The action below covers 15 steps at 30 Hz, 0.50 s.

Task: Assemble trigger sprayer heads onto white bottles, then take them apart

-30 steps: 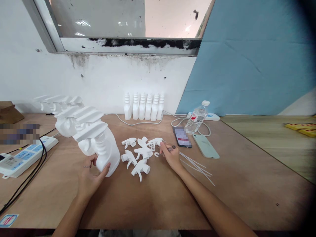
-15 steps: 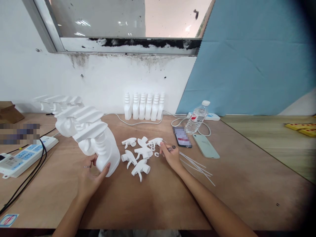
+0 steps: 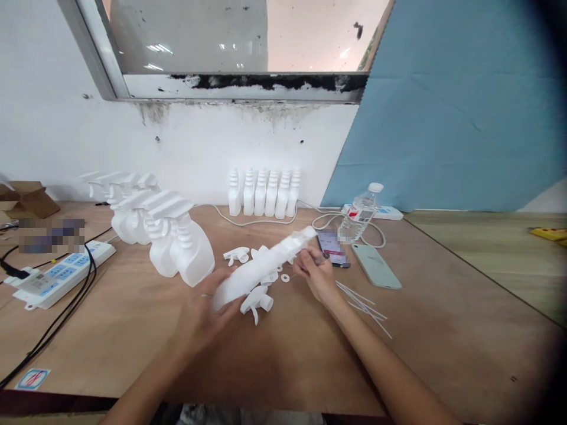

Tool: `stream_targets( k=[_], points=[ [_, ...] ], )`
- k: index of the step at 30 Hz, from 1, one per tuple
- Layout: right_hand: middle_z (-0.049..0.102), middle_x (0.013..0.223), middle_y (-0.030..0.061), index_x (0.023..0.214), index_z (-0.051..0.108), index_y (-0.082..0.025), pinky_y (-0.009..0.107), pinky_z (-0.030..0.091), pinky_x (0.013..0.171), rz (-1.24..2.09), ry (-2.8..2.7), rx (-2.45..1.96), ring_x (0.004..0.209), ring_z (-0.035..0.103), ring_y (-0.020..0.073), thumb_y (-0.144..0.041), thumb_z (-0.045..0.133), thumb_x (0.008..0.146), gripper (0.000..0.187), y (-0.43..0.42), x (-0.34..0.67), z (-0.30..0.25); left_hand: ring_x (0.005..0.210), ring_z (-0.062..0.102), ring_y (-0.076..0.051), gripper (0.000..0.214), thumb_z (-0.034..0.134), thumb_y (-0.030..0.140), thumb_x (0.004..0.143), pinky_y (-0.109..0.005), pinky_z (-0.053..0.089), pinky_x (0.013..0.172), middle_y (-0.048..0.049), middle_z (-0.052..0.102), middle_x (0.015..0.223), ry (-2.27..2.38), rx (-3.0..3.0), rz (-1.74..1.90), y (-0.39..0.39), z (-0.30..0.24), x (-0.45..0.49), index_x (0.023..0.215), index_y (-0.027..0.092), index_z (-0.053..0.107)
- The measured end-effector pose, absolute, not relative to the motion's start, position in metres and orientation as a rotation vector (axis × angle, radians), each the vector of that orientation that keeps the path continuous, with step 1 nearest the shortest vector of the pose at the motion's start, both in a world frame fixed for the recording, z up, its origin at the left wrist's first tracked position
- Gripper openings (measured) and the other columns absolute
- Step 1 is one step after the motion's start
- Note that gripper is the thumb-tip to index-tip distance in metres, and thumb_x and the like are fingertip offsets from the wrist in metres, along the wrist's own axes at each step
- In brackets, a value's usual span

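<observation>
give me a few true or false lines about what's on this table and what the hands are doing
1. The left hand holds a white bottle tilted. True.
2. The water bottle lies on its side. False: it stands upright.
3. A green phone lies flat on the table. True.
4. The right hand rests on the power strip. False: it is by the bottle's neck, far from the strip.

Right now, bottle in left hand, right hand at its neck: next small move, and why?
Probably bring the right hand to the open neck of the white bottle. The left hand holds it tilted with the neck toward the right fingers, which seem to pinch something small; what it is is unclear.
</observation>
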State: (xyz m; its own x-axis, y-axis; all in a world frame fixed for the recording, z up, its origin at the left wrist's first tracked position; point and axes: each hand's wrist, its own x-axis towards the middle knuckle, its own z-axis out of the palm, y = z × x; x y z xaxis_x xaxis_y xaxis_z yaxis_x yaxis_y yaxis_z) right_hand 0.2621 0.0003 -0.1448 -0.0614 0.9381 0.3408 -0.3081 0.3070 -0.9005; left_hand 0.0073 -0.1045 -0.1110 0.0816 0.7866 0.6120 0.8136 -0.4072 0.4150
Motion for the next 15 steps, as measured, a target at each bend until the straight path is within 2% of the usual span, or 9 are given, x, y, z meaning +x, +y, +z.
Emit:
stream_targets(
  k=[2, 6, 10, 15],
  points=[
    [0.042, 0.059, -0.0067, 0.078, 0.057, -0.021, 0.021, 0.028, 0.044, 1.26, -1.137, -0.623, 0.047, 0.035, 0.0057, -0.039, 0.077, 0.074, 0.027, -0.001, 0.263, -0.139, 0.086, 0.069, -0.02, 0.035, 0.061, 0.037, 0.084, -0.029, 0.053, 0.071, -0.0042, 0.071, 0.103, -1.619, -2.404, -1.134, -0.09, -0.107, 0.018, 0.116, 0.024, 0.053],
    [0.056, 0.072, -0.0039, 0.076, 0.056, -0.022, 0.023, 0.039, 0.049, 1.384, -1.023, -0.616, 0.052, 0.043, 0.0066, -0.032, 0.085, 0.061, 0.034, -0.003, 0.269, -0.13, 0.089, 0.068, -0.022, 0.04, 0.06, 0.036, 0.085, -0.03, 0.051, 0.07, -0.0066, 0.071, 0.105, -1.49, -2.475, -0.997, -0.069, -0.104, 0.034, 0.121, 0.022, 0.048],
    [0.057, 0.07, -0.0041, 0.078, 0.058, -0.023, 0.026, 0.046, 0.053, 1.414, -0.933, -0.619, 0.052, 0.045, 0.0079, -0.042, 0.083, 0.059, 0.036, 0.002, 0.278, -0.132, 0.091, 0.067, -0.023, 0.036, 0.058, 0.037, 0.088, -0.032, 0.051, 0.071, -0.0093, 0.07, 0.105, -1.41, -2.515, -0.831, -0.062, -0.101, 0.044, 0.118, 0.02, 0.048],
    [0.052, 0.061, -0.0061, 0.071, 0.052, -0.023, 0.026, 0.046, 0.052, 1.364, -0.881, -0.656, 0.049, 0.041, 0.0082, -0.051, 0.084, 0.056, 0.045, 0.013, 0.283, -0.142, 0.094, 0.066, -0.024, 0.031, 0.053, 0.037, 0.092, -0.033, 0.05, 0.073, -0.0108, 0.068, 0.105, -1.335, -2.552, -0.711, -0.057, -0.103, 0.051, 0.117, 0.019, 0.048]
  ],
)
